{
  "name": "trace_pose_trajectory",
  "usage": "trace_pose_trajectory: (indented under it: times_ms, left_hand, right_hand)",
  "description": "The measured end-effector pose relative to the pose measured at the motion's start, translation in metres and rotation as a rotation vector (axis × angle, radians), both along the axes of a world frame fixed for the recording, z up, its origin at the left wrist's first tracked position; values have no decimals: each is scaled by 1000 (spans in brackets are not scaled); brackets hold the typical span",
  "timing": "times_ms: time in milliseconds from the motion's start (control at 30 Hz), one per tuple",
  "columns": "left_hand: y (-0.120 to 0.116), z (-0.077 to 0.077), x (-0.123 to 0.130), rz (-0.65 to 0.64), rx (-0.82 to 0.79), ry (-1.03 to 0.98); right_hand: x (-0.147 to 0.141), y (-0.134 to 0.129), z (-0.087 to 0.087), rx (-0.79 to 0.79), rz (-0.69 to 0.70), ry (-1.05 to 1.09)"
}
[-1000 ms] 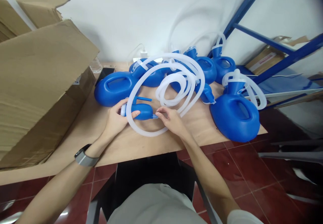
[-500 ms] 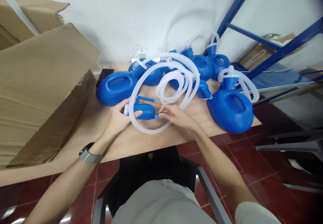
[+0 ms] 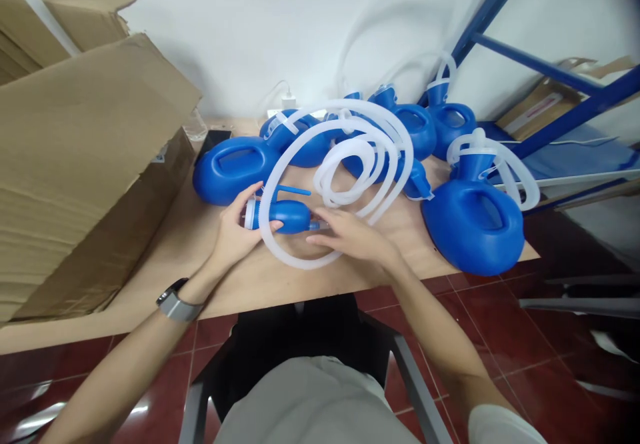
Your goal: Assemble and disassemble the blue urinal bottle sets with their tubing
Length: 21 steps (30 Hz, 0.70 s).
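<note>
My left hand (image 3: 240,227) is wrapped round the white-collared end of a small blue bottle-like part (image 3: 293,217) with a thin blue handle, held on its side above the table. At the narrow clear tip of this part is my right hand (image 3: 345,234), its thumb and fingers apart. Whether its fingers touch the tip is hard to tell. A long translucent white tube (image 3: 295,262) loops around the blue part and coils behind it. Just behind my left hand lies a large blue jug (image 3: 233,187) with a moulded grip.
Cardboard boxes (image 3: 90,144) fill the left side. More blue jugs stand at the back, and another (image 3: 473,227) stands at the right table edge with a tube on its neck. A blue metal rack (image 3: 537,61) rises at the right. A phone (image 3: 216,140) lies behind the jugs.
My right hand has opened from its pinch at the clear tip, and its fingers are now spread. My left hand keeps its hold. The view has shifted slightly.
</note>
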<state>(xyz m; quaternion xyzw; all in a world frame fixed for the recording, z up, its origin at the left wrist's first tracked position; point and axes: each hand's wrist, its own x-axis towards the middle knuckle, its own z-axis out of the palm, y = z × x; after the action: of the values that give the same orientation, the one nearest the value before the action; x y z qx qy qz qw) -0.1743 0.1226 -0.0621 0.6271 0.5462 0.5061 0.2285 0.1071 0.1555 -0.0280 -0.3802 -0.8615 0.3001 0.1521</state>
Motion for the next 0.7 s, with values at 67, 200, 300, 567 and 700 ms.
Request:
trace_pose_trajectory:
  times_ms: [67,200,300,567,700]
  left_hand:
    - [-1,1,2,24,-23,-21]
    - [-2,2,-1,4,-90,-80]
    - [-3,4,-2,10,-192,-109]
    - [0,18,16,23,-571,-420]
    - [4,16,21,-3,-697,-471]
  right_hand:
    - [-9,-3,-7,188,26,-171]
    - [-17,2,-20,396,98,-316]
    - [-15,11,-27,478,151,-320]
    - [-2,21,-28,455,178,-195]
    - [4,24,-15,403,184,-176]
